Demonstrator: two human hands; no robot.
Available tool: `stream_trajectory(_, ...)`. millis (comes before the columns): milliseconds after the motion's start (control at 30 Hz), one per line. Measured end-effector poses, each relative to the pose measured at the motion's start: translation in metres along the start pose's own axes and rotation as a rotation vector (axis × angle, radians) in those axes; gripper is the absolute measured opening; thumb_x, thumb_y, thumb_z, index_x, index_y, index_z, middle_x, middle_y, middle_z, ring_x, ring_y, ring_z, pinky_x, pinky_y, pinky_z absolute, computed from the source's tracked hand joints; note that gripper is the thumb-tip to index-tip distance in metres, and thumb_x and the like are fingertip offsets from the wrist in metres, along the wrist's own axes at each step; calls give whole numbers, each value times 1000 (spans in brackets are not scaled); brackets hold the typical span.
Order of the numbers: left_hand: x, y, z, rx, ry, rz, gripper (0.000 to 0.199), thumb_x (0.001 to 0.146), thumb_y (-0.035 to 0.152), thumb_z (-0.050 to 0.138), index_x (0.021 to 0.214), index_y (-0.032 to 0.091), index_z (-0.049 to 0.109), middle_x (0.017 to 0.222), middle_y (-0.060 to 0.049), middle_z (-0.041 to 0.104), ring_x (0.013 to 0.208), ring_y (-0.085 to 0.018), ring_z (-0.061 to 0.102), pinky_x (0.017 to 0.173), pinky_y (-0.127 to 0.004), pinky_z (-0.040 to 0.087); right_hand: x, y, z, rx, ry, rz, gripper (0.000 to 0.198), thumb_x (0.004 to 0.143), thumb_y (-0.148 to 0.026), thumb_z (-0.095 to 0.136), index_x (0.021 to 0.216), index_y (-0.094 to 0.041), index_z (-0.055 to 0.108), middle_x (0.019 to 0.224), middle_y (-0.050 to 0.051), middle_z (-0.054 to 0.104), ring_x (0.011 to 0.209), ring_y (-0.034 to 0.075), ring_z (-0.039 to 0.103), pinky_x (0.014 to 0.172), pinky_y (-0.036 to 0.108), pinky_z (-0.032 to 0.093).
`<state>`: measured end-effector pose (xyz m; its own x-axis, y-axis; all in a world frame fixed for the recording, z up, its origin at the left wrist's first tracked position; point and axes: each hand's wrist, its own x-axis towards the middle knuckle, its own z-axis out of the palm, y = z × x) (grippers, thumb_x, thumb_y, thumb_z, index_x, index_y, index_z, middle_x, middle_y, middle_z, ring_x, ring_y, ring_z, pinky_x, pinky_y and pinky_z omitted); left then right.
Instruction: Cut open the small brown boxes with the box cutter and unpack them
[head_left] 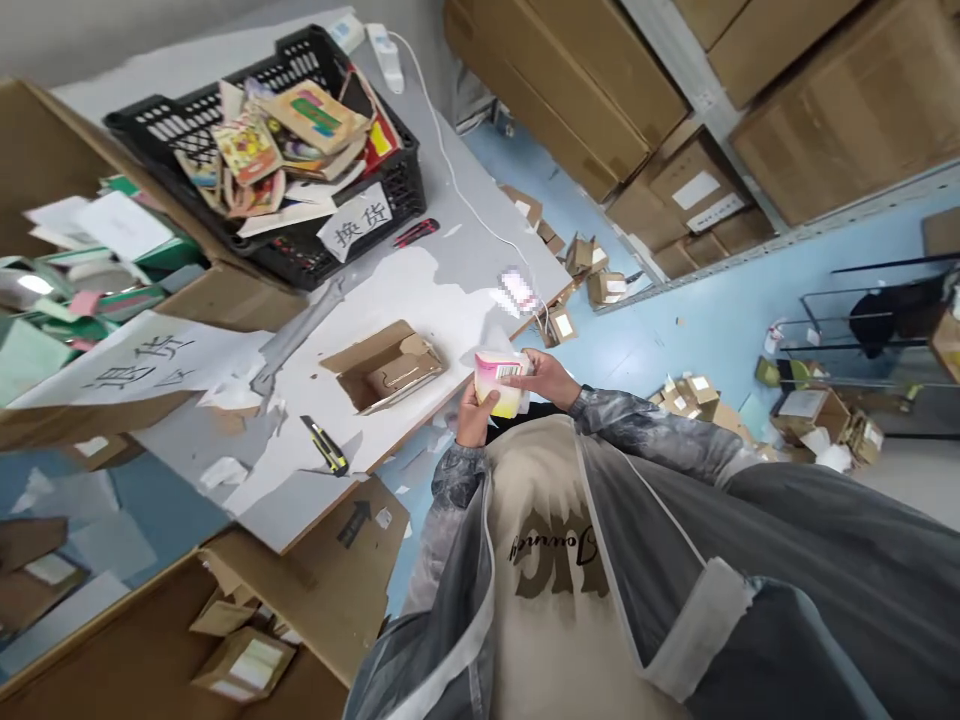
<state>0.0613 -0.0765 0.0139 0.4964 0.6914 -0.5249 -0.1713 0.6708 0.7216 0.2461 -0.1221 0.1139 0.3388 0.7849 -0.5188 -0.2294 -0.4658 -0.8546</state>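
Between my two hands, just past the table's front edge, is a small pink, white and yellow box (489, 372) with a barcode on its face. My left hand (475, 416) grips its lower left side, thumb on the front. My right hand (549, 378) holds the right side, fingers reaching across near the barcode. An opened cardboard carton (390, 368) lies on the table to the left of my hands, its flaps raised. Further left, a black and yellow utility knife (325, 446) rests near the front edge.
A black crate (409, 170) of worn booklets stands at the back, a red knife (416, 233) beside it. A large carton (247, 298) of green boxes is at left. A white cable (457, 180) crosses the table (480, 235). Boxes litter the floor; shelving (705, 95) stands right.
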Motion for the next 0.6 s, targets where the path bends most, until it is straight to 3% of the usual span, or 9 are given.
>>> stream_trajectory(100,5,-6,12,30,1,-96,93,55,77,118,120,18,86,110,-14,90,103,-35,88,95,-45,72,4,1,-26,-88,34,9,80,53,-76,117,79,-25,61,76,-6,65,72,13,53,64,26,47)
stream_trajectory(200,14,-5,19,64,79,-129,91,54,74,119,117,18,87,105,-13,91,99,-33,89,93,-45,73,19,8,-53,-106,32,26,77,52,-79,115,75,-24,66,74,-5,64,72,14,53,63,27,44)
stream_trajectory(367,43,0,39,24,290,-59,91,57,76,119,120,20,85,112,-13,92,109,-32,91,99,-43,73,62,19,-110,78,65,133,71,61,-81,109,89,-24,78,81,-1,77,76,19,66,69,31,56)
stream_trajectory(500,67,3,78,-13,400,-8,91,59,74,120,125,22,84,126,-13,93,113,-29,90,101,-39,73,104,18,-180,253,201,201,63,72,-74,104,102,-24,80,95,4,88,90,25,81,87,38,68)
stream_trajectory(600,80,1,110,-9,433,5,89,64,73,119,128,23,83,128,-12,92,112,-27,90,98,-37,73,138,25,-223,244,279,232,53,82,-69,96,105,-24,79,98,6,89,102,30,85,100,43,69)
